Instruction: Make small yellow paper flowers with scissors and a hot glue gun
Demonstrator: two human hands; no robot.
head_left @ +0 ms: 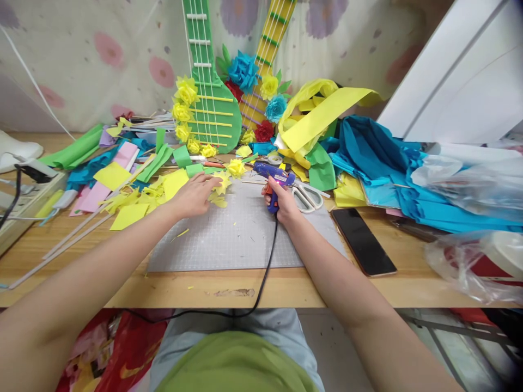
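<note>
Centre of frame, on grey cutting mat [241, 234]: right hand [281, 204] fingers wrapped tight round blue glue gun [274, 177], nozzle pointing left. Left hand [194, 195] just left, fingers loosely curled on yellow paper scraps [218, 190]. Scissors [308, 195] right of gun; black phone [363, 240] lower right.

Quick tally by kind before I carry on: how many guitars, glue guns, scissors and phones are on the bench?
paper guitars: 2
glue gun: 1
scissors: 1
phone: 1
Total: 5
</note>
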